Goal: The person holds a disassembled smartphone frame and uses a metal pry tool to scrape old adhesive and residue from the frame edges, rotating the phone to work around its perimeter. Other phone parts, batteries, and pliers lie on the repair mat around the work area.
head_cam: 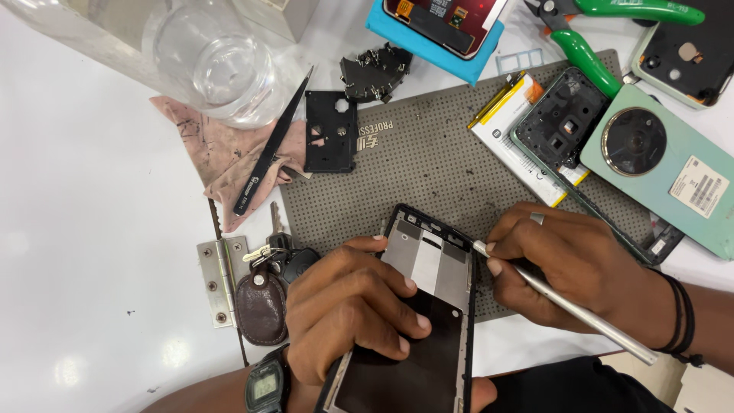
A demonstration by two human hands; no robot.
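While the left hand clamps the black-rimmed phone frame, the right hand pinches a metal tool

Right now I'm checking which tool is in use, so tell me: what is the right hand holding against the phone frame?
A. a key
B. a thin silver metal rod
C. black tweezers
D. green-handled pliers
B: the right hand grips a thin silver rod with its tip at the edge of the phone frame, while the black tweezers and green-handled pliers lie unused on the table.
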